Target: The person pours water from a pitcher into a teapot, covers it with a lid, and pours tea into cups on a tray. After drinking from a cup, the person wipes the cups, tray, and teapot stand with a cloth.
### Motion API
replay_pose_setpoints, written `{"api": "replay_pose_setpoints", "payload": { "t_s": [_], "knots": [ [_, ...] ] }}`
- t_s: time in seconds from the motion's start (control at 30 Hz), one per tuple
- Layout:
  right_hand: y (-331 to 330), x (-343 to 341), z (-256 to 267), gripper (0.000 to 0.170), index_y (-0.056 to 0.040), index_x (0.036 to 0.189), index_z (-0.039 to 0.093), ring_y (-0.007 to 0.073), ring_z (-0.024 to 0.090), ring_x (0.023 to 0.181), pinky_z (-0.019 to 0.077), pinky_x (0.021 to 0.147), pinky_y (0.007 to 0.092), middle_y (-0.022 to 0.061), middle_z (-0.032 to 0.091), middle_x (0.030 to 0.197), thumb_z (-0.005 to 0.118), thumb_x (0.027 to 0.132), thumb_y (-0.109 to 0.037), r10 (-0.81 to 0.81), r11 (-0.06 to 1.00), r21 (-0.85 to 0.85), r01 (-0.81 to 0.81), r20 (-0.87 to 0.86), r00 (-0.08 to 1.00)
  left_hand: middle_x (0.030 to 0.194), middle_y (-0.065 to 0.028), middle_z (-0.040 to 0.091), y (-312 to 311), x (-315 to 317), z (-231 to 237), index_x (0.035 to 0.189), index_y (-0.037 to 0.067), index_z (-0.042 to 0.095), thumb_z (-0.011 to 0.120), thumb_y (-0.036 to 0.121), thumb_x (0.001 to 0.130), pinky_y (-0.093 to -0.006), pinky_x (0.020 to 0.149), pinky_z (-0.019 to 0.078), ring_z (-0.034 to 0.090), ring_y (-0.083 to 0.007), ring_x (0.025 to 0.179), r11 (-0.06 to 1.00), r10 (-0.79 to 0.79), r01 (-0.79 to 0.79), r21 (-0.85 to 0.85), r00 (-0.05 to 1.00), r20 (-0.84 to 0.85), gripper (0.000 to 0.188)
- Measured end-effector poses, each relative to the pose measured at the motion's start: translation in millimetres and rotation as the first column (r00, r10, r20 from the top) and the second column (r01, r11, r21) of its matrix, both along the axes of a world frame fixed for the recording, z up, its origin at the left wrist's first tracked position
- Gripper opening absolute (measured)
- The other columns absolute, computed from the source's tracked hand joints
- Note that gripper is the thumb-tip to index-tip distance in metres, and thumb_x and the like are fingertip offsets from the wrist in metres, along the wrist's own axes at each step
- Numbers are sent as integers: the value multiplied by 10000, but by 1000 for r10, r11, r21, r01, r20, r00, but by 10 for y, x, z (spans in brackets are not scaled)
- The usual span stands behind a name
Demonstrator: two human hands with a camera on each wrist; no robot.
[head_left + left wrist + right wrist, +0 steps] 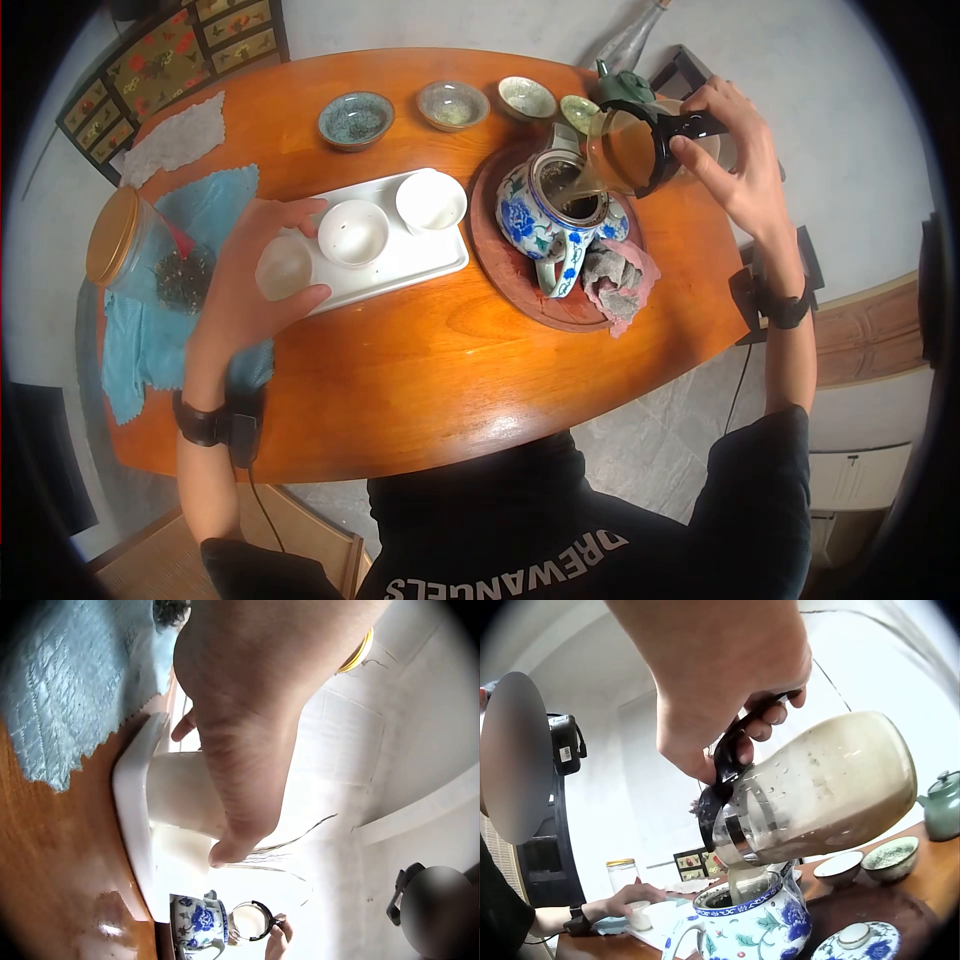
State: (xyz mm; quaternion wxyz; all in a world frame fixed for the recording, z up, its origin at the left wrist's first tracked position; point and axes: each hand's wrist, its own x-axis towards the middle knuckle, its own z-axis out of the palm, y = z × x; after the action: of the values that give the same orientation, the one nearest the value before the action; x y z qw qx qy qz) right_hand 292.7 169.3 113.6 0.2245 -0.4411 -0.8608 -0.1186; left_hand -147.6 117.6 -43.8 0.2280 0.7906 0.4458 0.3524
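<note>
My right hand (745, 170) grips the black handle (731, 750) of a glass pitcher (825, 787). Tilted steeply, the pitcher pours a cloudy brownish liquid into an uncovered blue-and-white teapot (530, 215), where dark contents show. The teapot stands on a round brown board (500, 285), its lid (859, 941) beside it. Over at the left, my left hand (240, 275) holds a white cup (284, 268) between thumb and fingers at the end of a white tray (400, 275). Two more white cups stand along the tray, one in the middle (353, 233) and one at the right end (431, 203).
A crumpled cloth (620, 285) lies against the teapot. Several small bowls line the back, among them a blue-grey bowl (356, 120); a green teapot (622, 85) is at back right. On a blue cloth (150, 340) sits a lidded jar (130, 245) of dried leaves.
</note>
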Motion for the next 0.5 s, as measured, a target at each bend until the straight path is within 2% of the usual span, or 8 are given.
{"api": "replay_pose_setpoints", "payload": {
  "t_s": [0.1,0.2,0.27,0.3,0.37,0.4,0.47,0.5],
  "knots": [
    [-18,14,17,389,2,917,583,286,527,871,389,882,389,95,525,846,738,785,-331,-13,1000,18,12,24,1000,1063,-66,619,-1,5,-1,1295,101,623,837,68,658,-399,1000,445,569,-295,1073,1000,0,0,-4,1000,6,673],
    [-31,44,7,382,8,923,582,247,532,872,390,876,348,90,524,838,729,800,-322,-39,999,13,38,23,999,1060,-65,617,-8,9,4,1298,104,624,836,65,655,-398,1000,445,570,-293,1072,1000,5,-5,-8,1000,9,678],
    [-21,125,-74,324,2,913,588,183,529,886,383,859,293,46,522,831,701,862,-298,-73,986,-162,37,-220,973,1058,-65,616,-20,11,15,1301,104,624,836,63,654,-398,1000,445,570,-292,1072,1000,7,-7,-11,1000,8,682],
    [-25,169,-126,324,2,913,588,183,529,886,383,859,293,46,522,831,701,862,-298,-75,986,-161,40,-221,972,1058,-64,615,-29,11,29,1304,104,623,834,57,650,-397,1002,446,571,-289,1075,1000,14,-14,-19,1000,-1,689],
    [-23,289,-267,246,-24,892,594,131,480,842,352,810,257,-4,486,821,645,936,-260,-175,934,-354,-44,-563,808,1057,-63,614,-41,10,51,1307,104,623,832,50,647,-397,1004,446,571,-287,1078,1000,19,-19,-25,1000,-9,695],
    [9,423,-339,246,-24,892,594,131,480,842,352,810,257,-4,486,821,645,936,-260,-175,935,-351,-42,-564,807,1063,-60,615,-41,8,60,1312,106,621,832,44,640,-395,1003,447,572,-283,1080,999,22,-23,-35,1000,-18,707],
    [88,769,-520,203,-57,897,602,117,423,798,327,774,265,-33,445,823,600,980,-242,-219,928,-363,-78,-703,676,1069,-58,617,-47,6,77,1317,107,619,831,37,634,-393,1003,448,574,-279,1083,999,22,-23,-45,999,-27,719],
    [89,868,-647,189,-66,909,602,117,387,772,310,750,273,-31,438,817,579,990,-235,-124,939,-295,-174,-766,630,1075,-54,617,-49,7,88,1317,107,620,833,33,625,-392,1003,450,574,-275,1081,999,30,-32,-44,999,-32,728]
  ]
}}
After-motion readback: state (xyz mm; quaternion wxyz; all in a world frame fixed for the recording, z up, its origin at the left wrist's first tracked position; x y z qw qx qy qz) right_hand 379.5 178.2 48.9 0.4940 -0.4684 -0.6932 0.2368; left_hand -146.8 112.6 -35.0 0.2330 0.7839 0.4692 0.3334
